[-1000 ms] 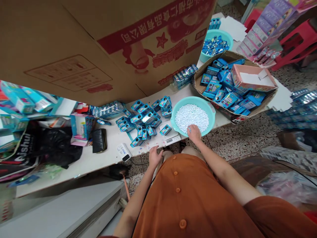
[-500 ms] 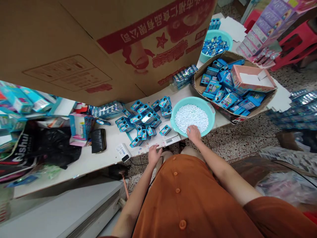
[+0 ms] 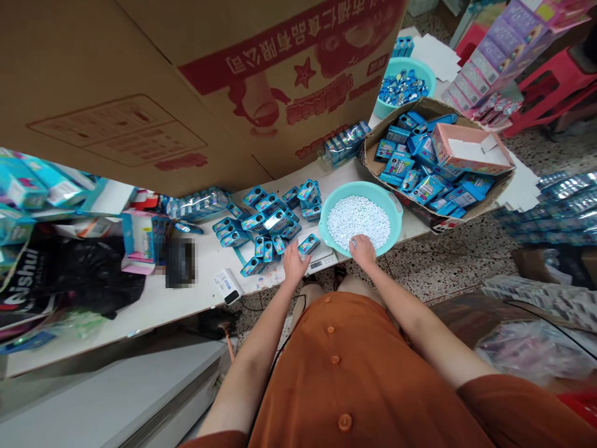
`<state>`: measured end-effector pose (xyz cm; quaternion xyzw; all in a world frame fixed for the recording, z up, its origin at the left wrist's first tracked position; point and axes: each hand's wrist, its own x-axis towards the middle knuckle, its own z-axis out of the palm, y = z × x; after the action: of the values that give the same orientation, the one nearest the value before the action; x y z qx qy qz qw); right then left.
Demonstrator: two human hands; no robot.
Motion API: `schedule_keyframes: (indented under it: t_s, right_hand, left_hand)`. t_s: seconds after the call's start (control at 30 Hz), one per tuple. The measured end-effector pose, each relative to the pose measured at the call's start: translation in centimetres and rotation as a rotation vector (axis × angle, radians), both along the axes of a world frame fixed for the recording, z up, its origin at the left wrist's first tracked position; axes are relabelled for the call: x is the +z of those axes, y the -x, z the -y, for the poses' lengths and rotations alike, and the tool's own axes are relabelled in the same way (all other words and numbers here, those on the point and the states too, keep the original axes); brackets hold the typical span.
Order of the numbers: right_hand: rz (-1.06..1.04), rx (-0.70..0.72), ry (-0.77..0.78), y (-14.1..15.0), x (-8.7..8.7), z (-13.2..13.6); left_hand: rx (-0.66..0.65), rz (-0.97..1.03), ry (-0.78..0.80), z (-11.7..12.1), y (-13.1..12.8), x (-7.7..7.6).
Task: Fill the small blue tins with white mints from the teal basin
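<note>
My right hand (image 3: 362,250) rests at the near rim of a teal basin (image 3: 394,211) filled with small white tablets (image 3: 358,219), fingers dipped among them. My left hand (image 3: 295,262) lies over the white table (image 3: 186,292), its fingers next to a small blue tin (image 3: 309,244) that sits on a small scale (image 3: 321,261). Just beyond it is a pile of several more blue tins (image 3: 268,223). Whether the right hand's fingers pinch any tablets is hidden.
A huge cardboard box (image 3: 200,81) looms over the table's back. A cardboard tray (image 3: 485,199) of blue packets with a pink box (image 3: 471,152) sits right. A second teal basin (image 3: 405,84) stands farther back. Blue cartons (image 3: 32,186) and a black bag (image 3: 88,274) lie left.
My left hand has moved forward from the table's near edge to the blue tin on the scale. My right hand stays at the basin's rim.
</note>
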<state>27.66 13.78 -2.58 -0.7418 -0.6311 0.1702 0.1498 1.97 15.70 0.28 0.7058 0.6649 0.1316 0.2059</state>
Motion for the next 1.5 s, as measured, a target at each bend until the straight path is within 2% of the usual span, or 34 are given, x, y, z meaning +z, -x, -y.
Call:
schedule_keyframes:
  t_s: [0.1,0.2,0.3,0.5,0.63,0.77,0.87,1.1,1.3,1.4,1.5]
  right_hand:
    - [-0.015,-0.006,0.038,-0.1,0.0,-0.2]
    - [-0.018,-0.004,0.154,-0.2,0.3,-0.5]
    - [-0.025,0.04,0.247,-0.4,0.5,-1.0]
    - [-0.073,0.08,0.389,-1.3,0.2,-3.2]
    - [-0.007,0.167,0.431,-1.6,0.2,-4.8]
    - [0.103,0.322,0.378,-1.7,0.6,-4.9]
    - [0.138,0.361,0.312,-1.9,0.6,-4.1]
    - [0.137,0.313,0.215,-2.0,0.4,-3.0]
    - [0.063,0.164,0.154,-1.5,0.5,-3.2]
    - [0.001,0.129,0.044,-0.6,1.1,-3.7]
    - [-0.121,0.172,-0.092,1.4,2.3,-4.6]
  left_hand:
    - [-0.027,-0.008,0.006,-0.4,0.2,-0.1]
    - [-0.044,0.002,-0.024,0.4,0.7,-0.2]
    - [-0.041,0.015,-0.053,2.3,1.6,-0.3]
    - [-0.006,0.017,-0.013,7.3,3.5,-0.4]
    - [0.06,0.034,-0.001,9.8,4.0,-0.7]
    - [0.114,0.054,0.017,11.0,3.7,-1.1]
    - [0.116,0.063,0.029,11.1,3.5,-1.3]
    - [0.126,0.071,0.007,10.5,3.9,-1.5]
    - [0.146,0.08,0.002,10.7,4.7,-1.3]
    - [0.17,0.087,-0.005,11.4,5.2,-1.5]
    - [0.193,0.098,-0.007,12.2,5.7,-1.6]
